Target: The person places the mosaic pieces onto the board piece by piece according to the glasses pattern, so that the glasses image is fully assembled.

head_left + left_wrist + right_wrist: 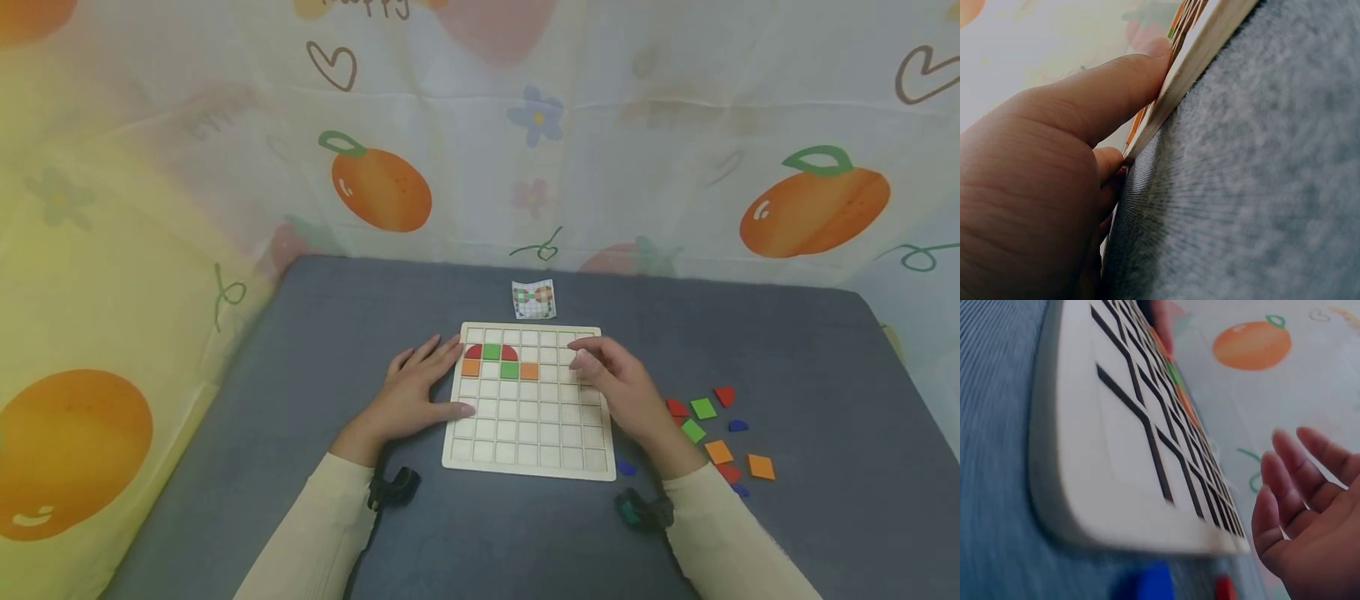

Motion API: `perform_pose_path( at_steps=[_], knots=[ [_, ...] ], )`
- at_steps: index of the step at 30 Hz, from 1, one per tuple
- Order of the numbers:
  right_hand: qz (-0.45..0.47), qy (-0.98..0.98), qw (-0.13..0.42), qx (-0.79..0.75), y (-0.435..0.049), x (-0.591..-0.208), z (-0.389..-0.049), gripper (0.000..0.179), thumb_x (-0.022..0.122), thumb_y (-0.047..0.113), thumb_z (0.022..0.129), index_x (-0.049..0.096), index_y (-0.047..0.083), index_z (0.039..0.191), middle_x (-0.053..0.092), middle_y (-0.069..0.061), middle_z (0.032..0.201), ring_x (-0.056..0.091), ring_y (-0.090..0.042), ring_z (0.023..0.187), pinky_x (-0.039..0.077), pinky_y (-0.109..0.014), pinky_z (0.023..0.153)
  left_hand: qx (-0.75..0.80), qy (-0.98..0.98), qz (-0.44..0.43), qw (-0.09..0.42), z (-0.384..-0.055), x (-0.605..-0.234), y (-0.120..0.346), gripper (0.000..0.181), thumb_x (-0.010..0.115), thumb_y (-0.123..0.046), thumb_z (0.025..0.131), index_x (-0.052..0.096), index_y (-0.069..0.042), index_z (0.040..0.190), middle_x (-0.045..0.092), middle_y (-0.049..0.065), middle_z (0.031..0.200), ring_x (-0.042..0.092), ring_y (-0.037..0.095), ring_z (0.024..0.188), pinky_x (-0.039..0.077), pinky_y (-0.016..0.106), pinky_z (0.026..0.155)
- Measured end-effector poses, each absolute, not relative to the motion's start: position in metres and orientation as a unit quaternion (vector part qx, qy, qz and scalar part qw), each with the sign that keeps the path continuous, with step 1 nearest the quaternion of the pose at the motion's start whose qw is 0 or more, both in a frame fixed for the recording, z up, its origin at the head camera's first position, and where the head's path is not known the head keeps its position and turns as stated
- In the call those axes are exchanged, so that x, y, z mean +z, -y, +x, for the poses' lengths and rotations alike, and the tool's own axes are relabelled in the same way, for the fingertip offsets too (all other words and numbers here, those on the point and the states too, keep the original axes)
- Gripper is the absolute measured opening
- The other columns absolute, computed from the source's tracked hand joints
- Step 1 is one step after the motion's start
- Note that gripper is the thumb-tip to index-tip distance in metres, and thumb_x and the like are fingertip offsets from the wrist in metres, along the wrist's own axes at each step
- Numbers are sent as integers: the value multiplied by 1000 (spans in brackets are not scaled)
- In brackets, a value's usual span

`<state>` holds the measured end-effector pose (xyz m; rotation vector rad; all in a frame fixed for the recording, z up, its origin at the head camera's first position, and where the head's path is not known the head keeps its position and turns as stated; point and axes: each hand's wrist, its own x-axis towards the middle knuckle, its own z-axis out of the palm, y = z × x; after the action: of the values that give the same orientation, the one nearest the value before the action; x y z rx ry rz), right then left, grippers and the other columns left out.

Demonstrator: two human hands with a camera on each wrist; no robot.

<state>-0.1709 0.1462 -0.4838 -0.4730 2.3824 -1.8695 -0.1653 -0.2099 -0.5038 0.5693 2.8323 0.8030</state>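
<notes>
A pale wooden grid board lies on the table. Near its upper left sit two red rounded pieces, two green squares and two orange squares. My left hand rests at the board's left side, fingers spread. Its thumb touches the board's rim, also seen in the left wrist view. Over the board's right side hovers my right hand, fingers loosely bent and apart. In the right wrist view the fingers show nothing between them; the thumb is out of sight there.
A small printed pattern card lies behind the board. Loose red, green, orange and blue pieces are scattered right of the board, partly behind the right forearm. One blue piece lies by the board's lower right corner.
</notes>
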Motion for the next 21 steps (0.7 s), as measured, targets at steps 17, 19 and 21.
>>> perform_pose_path(
  at_steps=[17,19,21],
  knots=[
    [-144,-772,-48,-618,-224,-478,-151,46,34,21,121,60,-12,141,65,-20,117,65,-29,104,50,-27,91,263,-946,178,68,-165,-504,208,108,80,-66,91,29,-20,174,22,-8,179,9,23,166,4,58,127],
    [-135,-774,-54,-616,-233,-479,-148,45,35,21,121,61,-11,141,66,-18,116,65,-27,104,50,-26,90,263,-946,178,67,-165,-503,207,107,80,-66,91,30,-20,174,22,-8,179,9,23,166,4,58,127],
    [-129,-779,-63,-611,-243,-481,-145,44,36,20,121,62,-10,140,67,-16,115,66,-26,103,51,-25,89,262,-946,178,68,-165,-503,207,107,80,-66,91,30,-20,174,22,-8,179,9,23,166,4,58,127]
  ],
)
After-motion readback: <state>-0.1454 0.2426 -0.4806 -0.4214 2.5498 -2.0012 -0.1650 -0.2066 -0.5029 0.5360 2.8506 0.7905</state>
